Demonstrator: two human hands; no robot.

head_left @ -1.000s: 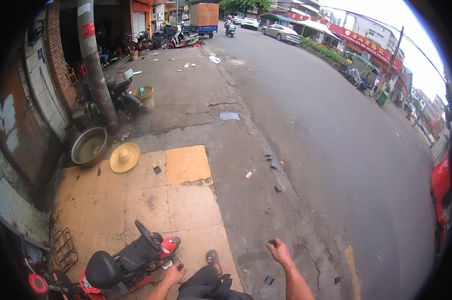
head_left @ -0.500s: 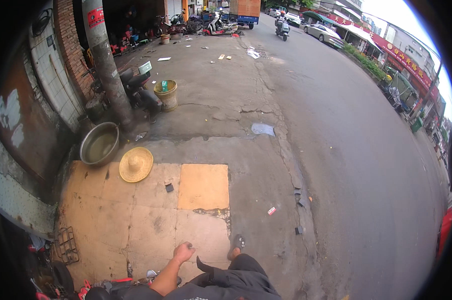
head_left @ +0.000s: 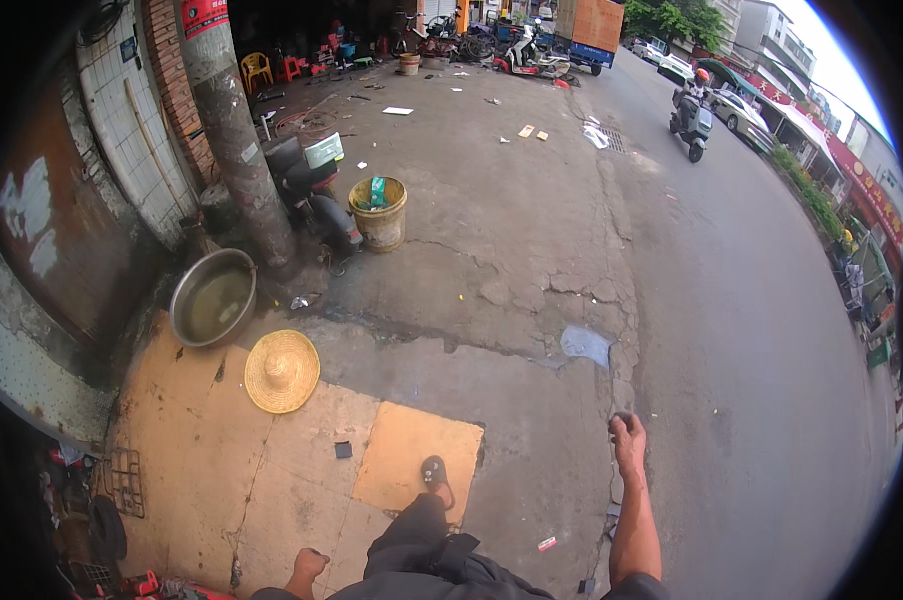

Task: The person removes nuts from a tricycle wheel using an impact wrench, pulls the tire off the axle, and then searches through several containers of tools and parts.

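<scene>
My left hand (head_left: 309,563) hangs low over the tan tiled patch (head_left: 186,440), fingers curled; I cannot make out what, if anything, is in it. My right hand (head_left: 627,438) reaches out over the cracked edge between pavement and road, closed around something small and dark or with its contents hidden. My sandalled foot (head_left: 433,470) is on the brighter orange tile (head_left: 391,455). A straw hat (head_left: 281,370) lies ahead on the left, beside a metal basin (head_left: 211,300) of murky water. A small dark piece (head_left: 343,449) lies near the foot.
A concrete pole (head_left: 233,170), parked scooter (head_left: 316,195) and bucket (head_left: 379,225) stand ahead left. Red scooter parts (head_left: 146,585) and a metal rack (head_left: 126,480) are at lower left. A truck (head_left: 596,40) is farther up; a rider on a scooter (head_left: 691,110) is on the road.
I have moved forward: hat, bucket and pole are nearer, and the red scooter has mostly dropped out of view. My right hand has swung back into view. The road rider is closer.
</scene>
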